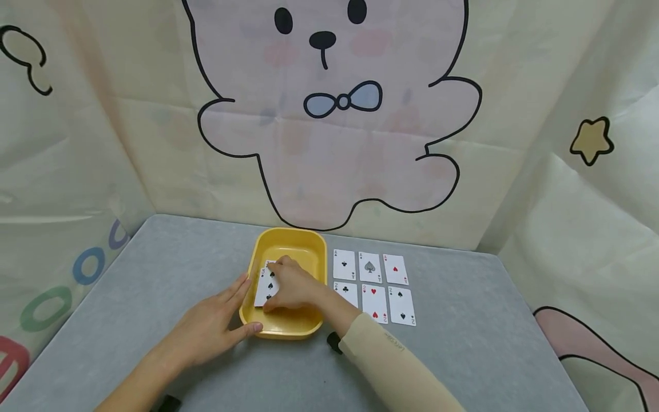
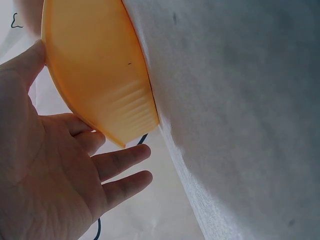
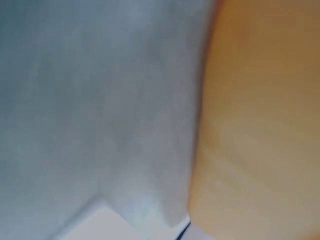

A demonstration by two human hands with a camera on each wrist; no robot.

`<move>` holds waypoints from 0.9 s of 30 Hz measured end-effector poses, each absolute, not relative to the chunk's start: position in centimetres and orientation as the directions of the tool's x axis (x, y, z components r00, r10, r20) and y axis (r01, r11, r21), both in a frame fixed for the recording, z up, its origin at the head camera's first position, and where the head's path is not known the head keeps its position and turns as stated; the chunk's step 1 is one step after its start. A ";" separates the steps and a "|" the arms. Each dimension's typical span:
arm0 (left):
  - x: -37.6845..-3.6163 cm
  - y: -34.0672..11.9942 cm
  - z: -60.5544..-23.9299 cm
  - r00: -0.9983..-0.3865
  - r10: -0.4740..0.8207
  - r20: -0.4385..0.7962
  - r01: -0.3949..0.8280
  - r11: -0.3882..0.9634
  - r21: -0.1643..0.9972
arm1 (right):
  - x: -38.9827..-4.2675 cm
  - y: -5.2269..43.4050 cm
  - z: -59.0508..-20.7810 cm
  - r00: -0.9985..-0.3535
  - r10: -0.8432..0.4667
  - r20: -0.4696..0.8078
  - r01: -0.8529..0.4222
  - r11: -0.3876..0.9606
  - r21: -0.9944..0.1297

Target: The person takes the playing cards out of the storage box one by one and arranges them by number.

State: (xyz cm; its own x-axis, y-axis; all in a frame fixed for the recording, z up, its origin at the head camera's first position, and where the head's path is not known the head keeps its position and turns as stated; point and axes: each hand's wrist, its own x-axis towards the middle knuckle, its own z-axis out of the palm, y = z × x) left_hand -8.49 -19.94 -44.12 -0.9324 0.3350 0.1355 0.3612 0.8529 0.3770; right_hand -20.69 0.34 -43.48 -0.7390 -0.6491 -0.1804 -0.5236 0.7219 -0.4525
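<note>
Grey table: six cards, one yellow tray.

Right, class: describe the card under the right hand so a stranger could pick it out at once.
Start at the grey table and find the yellow tray left of the six cards laid in two rows. The card lies face up inside that tray, under the right hand, with black pips; it alone is off the table.
</note>
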 end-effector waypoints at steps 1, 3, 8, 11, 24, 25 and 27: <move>-8.5 -19.9 -44.1 -0.932 0.337 0.138 0.363 0.852 0.376 | -20.7 0.6 -43.2 -0.739 -0.653 -0.168 -0.533 0.718 -0.448; -8.6 -19.9 -44.1 -0.931 0.337 0.139 0.365 0.852 0.376 | -20.8 1.1 -42.7 -0.740 -0.655 -0.151 -0.539 0.712 -0.449; -8.6 -19.9 -44.0 -0.934 0.331 0.131 0.356 0.852 0.384 | -20.9 2.6 -41.2 -0.738 -0.663 -0.124 -0.545 0.694 -0.471; -8.6 -19.9 -43.9 -0.937 0.327 0.125 0.349 0.854 0.385 | -20.8 3.3 -40.4 -0.733 -0.671 -0.112 -0.553 0.683 -0.477; -8.6 -19.9 -43.9 -0.941 0.318 0.113 0.336 0.860 0.383 | -19.4 5.6 -38.7 -0.726 -0.686 -0.047 -0.574 0.642 -0.509; -8.6 -19.9 -43.9 -0.941 0.319 0.115 0.339 0.860 0.383 | -19.2 5.8 -38.6 -0.725 -0.687 -0.046 -0.575 0.640 -0.510; -8.6 -19.9 -43.9 -0.939 0.322 0.119 0.343 0.858 0.382 | -19.0 6.1 -38.5 -0.722 -0.691 -0.038 -0.582 0.635 -0.508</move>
State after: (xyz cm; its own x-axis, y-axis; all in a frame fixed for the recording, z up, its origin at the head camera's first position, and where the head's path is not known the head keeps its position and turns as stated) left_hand -8.58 -19.86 -43.86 -0.9392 0.3220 0.1194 0.3428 0.8582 0.3822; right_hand -18.96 6.15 -38.50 -0.7216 -0.6912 -0.0378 -0.5819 0.6352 -0.5078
